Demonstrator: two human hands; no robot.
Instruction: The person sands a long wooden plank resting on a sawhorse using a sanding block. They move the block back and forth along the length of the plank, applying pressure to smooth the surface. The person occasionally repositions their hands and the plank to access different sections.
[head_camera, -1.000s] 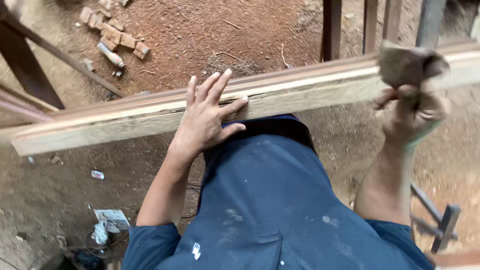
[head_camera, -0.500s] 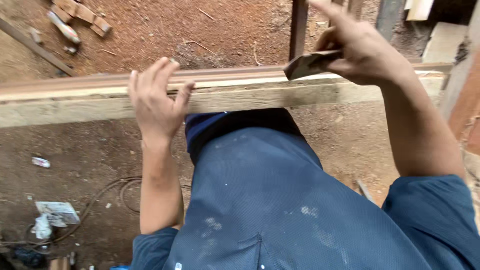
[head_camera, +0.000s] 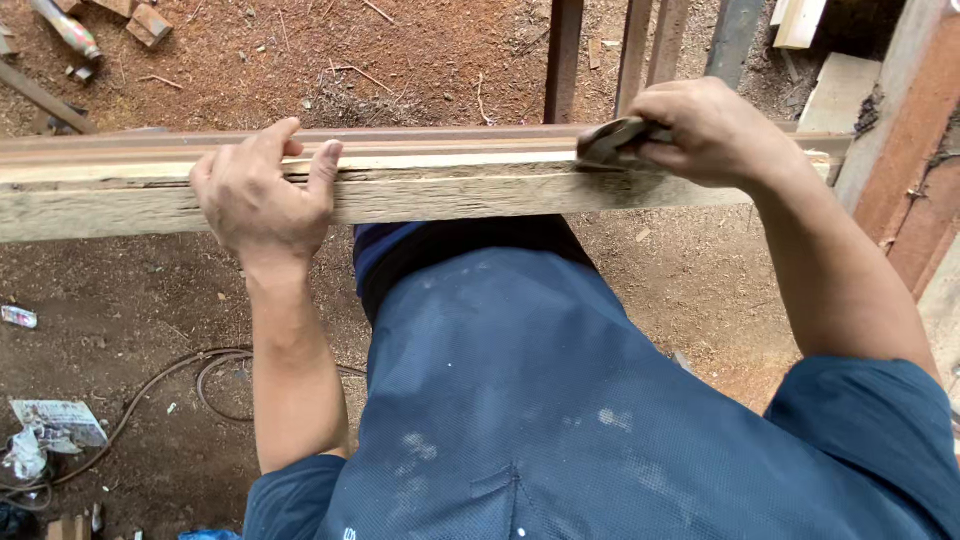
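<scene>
So the long wooden plank (head_camera: 450, 195) runs left to right across the view, right in front of the body. Left hand (head_camera: 262, 195) lies draped over its near edge, fingers loosely curled, steadying it. Right hand (head_camera: 715, 130) sits further along toward the right end, closed around a small worn sanding block (head_camera: 612, 142) pressed flat on the plank's top face
</scene>
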